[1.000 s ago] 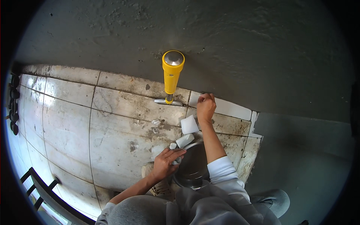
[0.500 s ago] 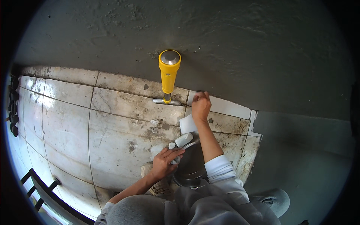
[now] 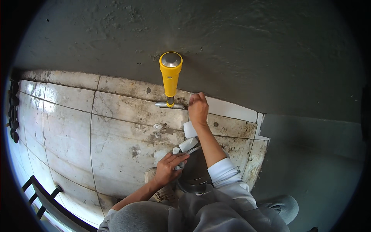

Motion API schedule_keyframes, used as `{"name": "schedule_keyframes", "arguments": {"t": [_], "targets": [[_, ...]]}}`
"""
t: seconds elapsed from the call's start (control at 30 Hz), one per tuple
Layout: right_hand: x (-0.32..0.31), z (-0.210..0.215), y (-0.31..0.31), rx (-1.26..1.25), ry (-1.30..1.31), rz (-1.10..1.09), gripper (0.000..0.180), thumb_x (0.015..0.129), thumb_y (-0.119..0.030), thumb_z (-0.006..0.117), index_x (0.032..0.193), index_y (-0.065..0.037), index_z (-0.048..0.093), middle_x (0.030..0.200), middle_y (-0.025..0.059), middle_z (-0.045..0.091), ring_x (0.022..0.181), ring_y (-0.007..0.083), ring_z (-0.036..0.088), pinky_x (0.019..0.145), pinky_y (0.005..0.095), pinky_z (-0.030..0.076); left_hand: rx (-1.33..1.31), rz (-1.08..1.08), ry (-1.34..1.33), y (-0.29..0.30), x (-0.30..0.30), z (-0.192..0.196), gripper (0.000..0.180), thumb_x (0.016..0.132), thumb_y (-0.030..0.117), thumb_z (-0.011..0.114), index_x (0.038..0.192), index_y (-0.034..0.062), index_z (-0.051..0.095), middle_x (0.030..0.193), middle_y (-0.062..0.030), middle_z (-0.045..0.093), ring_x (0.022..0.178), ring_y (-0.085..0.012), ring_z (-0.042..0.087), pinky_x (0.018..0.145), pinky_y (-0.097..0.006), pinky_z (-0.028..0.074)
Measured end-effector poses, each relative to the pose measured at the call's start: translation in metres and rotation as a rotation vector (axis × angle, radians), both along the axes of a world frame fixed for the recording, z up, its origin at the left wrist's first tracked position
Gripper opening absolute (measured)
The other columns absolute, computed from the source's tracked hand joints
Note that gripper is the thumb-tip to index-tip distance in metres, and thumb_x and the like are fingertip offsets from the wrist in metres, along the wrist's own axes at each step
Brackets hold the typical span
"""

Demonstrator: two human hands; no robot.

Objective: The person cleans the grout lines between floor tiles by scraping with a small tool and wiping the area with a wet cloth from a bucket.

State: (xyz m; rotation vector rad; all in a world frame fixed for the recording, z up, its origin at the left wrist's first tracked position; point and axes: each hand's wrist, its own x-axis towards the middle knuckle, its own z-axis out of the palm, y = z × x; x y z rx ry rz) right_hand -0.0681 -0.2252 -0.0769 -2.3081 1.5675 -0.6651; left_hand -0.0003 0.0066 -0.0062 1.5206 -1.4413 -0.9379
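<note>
My right hand (image 3: 198, 109) is closed, knuckles up, at the left end of a white strip (image 3: 232, 109) along the base of the grey wall. Whatever its fingers hold, if anything, is hidden. A white block (image 3: 189, 130) lies just below that wrist. My left hand (image 3: 169, 168) curls at the rim of a round dark container (image 3: 196, 168), around something greyish that I cannot make out. Beyond its fingertips are a white rounded piece (image 3: 188, 144) and a smaller white bit (image 3: 176, 150). A tool with a yellow handle (image 3: 170, 79) and flat metal foot stands left of my right hand.
Stained white tiles (image 3: 116, 135) cover the surface before me, edged by the dark grey wall (image 3: 247, 58). A black rail (image 3: 52, 201) curves at the lower left. Dark round objects (image 3: 14, 112) line the far left. My shoe (image 3: 164, 193) is beside the container.
My right hand has slid left along the white strip, toward the yellow-handled tool, uncovering more of the strip. The left hand stays at the container's rim.
</note>
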Motion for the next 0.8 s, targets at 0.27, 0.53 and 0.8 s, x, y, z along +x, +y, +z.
{"name": "schedule_keyframes", "arguments": {"t": [0.27, 0.53, 0.8], "targets": [[-0.043, 0.009, -0.014, -0.044, 0.019, -0.138, 0.004, 0.075, 0.001, 0.061, 0.076, -0.003, 0.061, 0.079, 0.0169, 0.06, 0.072, 0.0381, 0.061, 0.066, 0.0459, 0.052, -0.004, 0.047, -0.009, -0.006, 0.0, 0.011, 0.032, 0.075, 0.004, 0.072, 0.106, 0.0115, 0.069, 0.102, -0.0046, 0.07, 0.077, -0.0215, 0.063, 0.07, -0.031, 0.052], [-0.01, 0.004, -0.007, -0.083, -0.035, -0.046, 0.004, 0.076, 0.0, 0.063, 0.074, -0.003, 0.062, 0.079, 0.0144, 0.06, 0.072, 0.0363, 0.061, 0.066, 0.044, 0.051, 0.01, -0.009, 0.013, 0.002, 0.002, 0.0, 0.061, 0.06, 0.001, 0.069, 0.119, 0.0134, 0.063, 0.117, -0.0026, 0.065, 0.086, -0.0223, 0.061, 0.079, -0.031, 0.051], [-0.022, 0.005, -0.01, -0.03, 0.061, -0.177, 0.006, 0.075, -0.002, 0.063, 0.07, -0.003, 0.059, 0.082, 0.016, 0.061, 0.076, 0.0362, 0.062, 0.068, 0.0439, 0.053, -0.009, 0.053, -0.008, -0.004, 0.0, 0.006, 0.032, 0.075, 0.004, 0.072, 0.106, 0.0114, 0.068, 0.103, -0.0049, 0.07, 0.077, -0.022, 0.063, 0.07, -0.031, 0.052]]}}
